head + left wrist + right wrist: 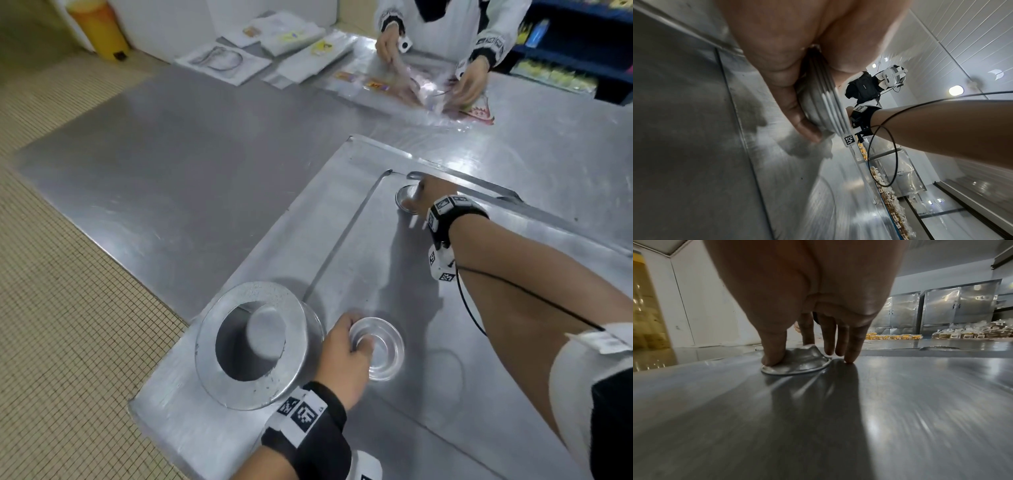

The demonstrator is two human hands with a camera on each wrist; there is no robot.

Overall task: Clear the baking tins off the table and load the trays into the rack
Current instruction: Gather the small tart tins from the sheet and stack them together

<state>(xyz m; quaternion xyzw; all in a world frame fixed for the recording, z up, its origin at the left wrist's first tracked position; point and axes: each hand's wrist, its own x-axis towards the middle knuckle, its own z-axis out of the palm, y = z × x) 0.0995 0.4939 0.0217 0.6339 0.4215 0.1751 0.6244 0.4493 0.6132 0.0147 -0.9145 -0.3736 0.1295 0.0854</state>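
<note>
The left hand [346,359] held a stack of small tins [378,353] low over the near part of a big steel tray [342,212], with the thumb hooked inside the top tin and the fingers curled under the stack. In the left wrist view the stack [824,104] showed several thin rims nested together, clamped between thumb and fingers [797,120].

Just left of that hand stood a wide round pan [257,346], upside down or ring-shaped (hard to say which), with a large hole in its top face. It sat at the tray's near left edge, close to the stack but not touching it.

The right hand [430,195] reached to the far side of the tray, where a single small tin [406,198] lay upside down on the metal. In the right wrist view the thumb [774,353] and one finger pinched the sides of this tin [799,361], which still rested on the tray, while the other fingers pointed straight down, one tip touching the tray beside the rim.

The tray lay on a steel table [171,171]. Across it another person [445,34] in white handled a clear bag [428,92], with flat packets [274,51] spread nearby. A yellow bin [99,27] stood on the tiled floor [68,308].
</note>
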